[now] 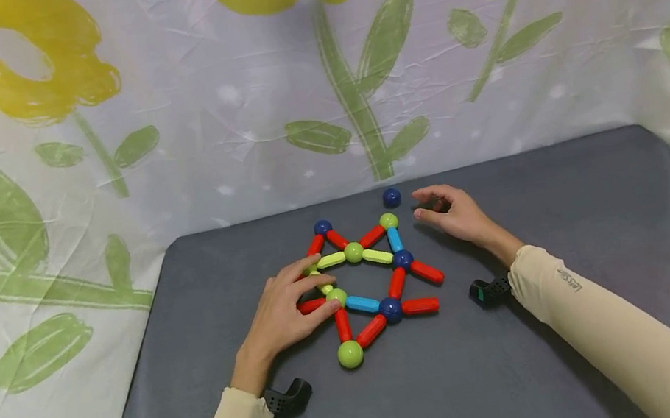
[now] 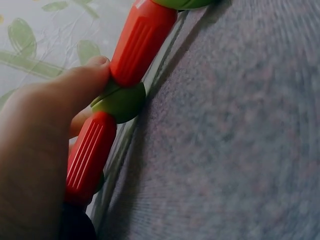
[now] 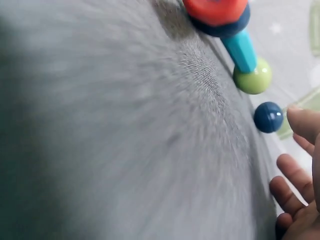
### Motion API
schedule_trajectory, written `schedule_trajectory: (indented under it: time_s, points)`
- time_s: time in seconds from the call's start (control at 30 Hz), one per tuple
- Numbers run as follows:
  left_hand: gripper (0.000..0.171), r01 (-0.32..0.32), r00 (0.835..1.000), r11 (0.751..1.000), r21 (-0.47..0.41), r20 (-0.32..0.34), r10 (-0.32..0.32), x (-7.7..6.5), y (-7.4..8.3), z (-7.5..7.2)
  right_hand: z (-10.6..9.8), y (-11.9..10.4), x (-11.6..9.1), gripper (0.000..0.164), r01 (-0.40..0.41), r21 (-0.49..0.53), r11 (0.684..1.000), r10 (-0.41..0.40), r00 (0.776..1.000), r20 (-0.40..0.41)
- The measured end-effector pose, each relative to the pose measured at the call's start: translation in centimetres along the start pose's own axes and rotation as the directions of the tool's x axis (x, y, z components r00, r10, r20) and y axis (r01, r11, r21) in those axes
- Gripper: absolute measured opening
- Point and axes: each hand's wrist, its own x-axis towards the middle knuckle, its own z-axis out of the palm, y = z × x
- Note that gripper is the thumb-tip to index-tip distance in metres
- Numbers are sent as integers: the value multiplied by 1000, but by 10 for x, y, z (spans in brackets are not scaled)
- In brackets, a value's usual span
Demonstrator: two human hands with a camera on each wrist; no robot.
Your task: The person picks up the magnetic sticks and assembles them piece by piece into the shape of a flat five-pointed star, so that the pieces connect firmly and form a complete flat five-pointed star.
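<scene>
A flat frame of magnetic rods and balls lies on the table. My left hand rests on its left side, fingers spread over the pieces. Its thumb touches a lime green ball where red rods meet in the left wrist view; its fingers hide part of that corner. My right hand hovers beyond the frame's far right corner, fingers loosely bent. Just left of its fingertips sits a loose dark blue ball, apart from the hand in the head view. Nearby is the corner's lime green ball on a light blue rod.
Two red rods stick out from the frame's right side. A lime green ball forms its near corner. The grey table ends at the back against a flower-printed cloth. Black wrist cameras sit at both cuffs.
</scene>
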Motion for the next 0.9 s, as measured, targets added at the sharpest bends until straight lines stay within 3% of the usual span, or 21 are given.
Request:
schedule_trajectory:
  time_s: [0.2, 0.5, 0.73, 0.9]
  points:
    - [38, -23, 999, 1000, -8, -24, 23, 0, -2, 0, 8, -2, 23, 49, 15, -12, 1000, -15, 1000, 9]
    - [39, -35, 999, 999, -18, -36, 35, -2, -2, 1, 16, -9, 36, 54, 153, -166, 974, -118, 972, 202]
    - [39, -33, 999, 999, -17, -37, 33, 0, -2, 1, 18, -6, 34, 36, 139, -143, 980, -120, 984, 130]
    - [39, -27, 999, 1000, 3, -46, 27, -1, -1, 0, 12, -2, 21, 32, 163, -122, 979, -147, 980, 133]
